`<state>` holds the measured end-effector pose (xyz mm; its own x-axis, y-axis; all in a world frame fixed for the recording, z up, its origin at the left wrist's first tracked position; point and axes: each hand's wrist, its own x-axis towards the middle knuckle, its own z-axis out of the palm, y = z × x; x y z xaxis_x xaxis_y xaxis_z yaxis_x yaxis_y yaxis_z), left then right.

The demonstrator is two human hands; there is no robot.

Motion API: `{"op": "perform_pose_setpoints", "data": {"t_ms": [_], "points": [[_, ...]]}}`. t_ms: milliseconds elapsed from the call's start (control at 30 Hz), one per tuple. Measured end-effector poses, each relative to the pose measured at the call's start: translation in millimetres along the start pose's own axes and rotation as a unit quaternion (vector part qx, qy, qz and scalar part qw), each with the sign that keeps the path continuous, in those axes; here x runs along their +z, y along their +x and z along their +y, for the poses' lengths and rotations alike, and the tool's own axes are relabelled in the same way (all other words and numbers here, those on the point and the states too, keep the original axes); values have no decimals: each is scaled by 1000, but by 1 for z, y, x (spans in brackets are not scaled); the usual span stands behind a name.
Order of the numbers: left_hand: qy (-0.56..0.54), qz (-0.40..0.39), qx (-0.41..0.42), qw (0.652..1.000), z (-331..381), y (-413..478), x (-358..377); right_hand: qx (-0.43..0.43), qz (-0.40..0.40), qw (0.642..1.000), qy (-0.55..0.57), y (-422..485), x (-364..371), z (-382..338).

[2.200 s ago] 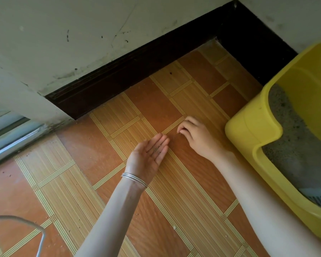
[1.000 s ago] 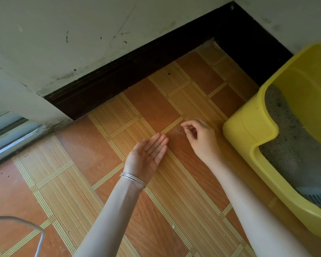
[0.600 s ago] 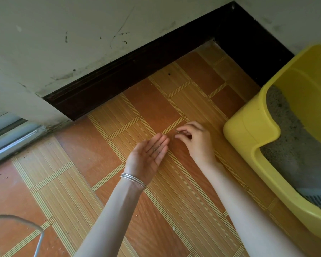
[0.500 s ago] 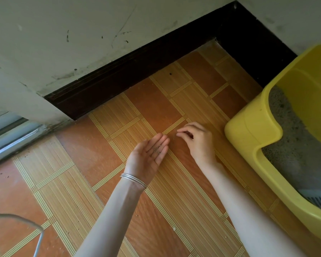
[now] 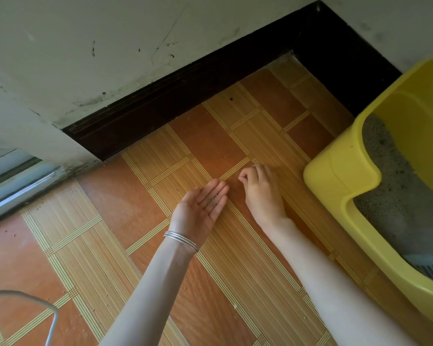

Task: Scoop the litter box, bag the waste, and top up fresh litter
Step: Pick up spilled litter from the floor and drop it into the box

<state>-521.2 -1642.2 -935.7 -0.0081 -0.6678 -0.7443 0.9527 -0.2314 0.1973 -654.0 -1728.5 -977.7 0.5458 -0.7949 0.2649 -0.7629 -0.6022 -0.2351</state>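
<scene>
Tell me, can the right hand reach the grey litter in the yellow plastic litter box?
Probably yes. The right hand is at the floor beside the open-topped yellow plastic litter box; only its low wall stands before the grey litter.

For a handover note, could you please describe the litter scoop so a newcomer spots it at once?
Find the yellow plastic litter box at the right edge. At its near end, on the grey litter, lies a pale grey slotted plastic scoop. Its parallel slots set it apart from the grainy litter around it.

Left hand (image 5: pixel 198 212) palm-up with litter grains (image 5: pixel 211 201), right hand (image 5: pixel 261 192) curled just beside, yellow litter box (image 5: pixel 340 176) nearby
</scene>
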Motion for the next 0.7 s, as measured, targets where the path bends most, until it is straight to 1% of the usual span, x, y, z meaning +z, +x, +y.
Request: {"op": "perform_pose_setpoints", "data": {"t_ms": [67,100,233,300,367,433,567,600,700], "points": [[1,3,-1,1000,-2,-1,1,5,-18,1000,7,-1,-2,0],[2,3,-2,1000,-4,-2,2,11,-25,999,30,-1,-4,1],[10,1,-14,1000,-9,-2,6,51,-35,984,166,-7,-25,-2],[5,-3,-20,1000,-13,0,12,50,-28,974,219,-9,-39,-12],[-3,-1,-24,1000,-18,2,18,38,-42,964,261,-11,-49,-20],[-8,-3,-29,1000,-21,4,21,44,-42,962,267,-13,-52,-18],[-13,-8,-36,999,-15,4,15,98,19,971,217,-12,-51,1],[-18,-5,-31,999,-12,4,12,111,16,972,206,-11,-48,6],[-27,1,-8,1000,0,4,4,148,-32,971,185,-8,-37,18]]}}
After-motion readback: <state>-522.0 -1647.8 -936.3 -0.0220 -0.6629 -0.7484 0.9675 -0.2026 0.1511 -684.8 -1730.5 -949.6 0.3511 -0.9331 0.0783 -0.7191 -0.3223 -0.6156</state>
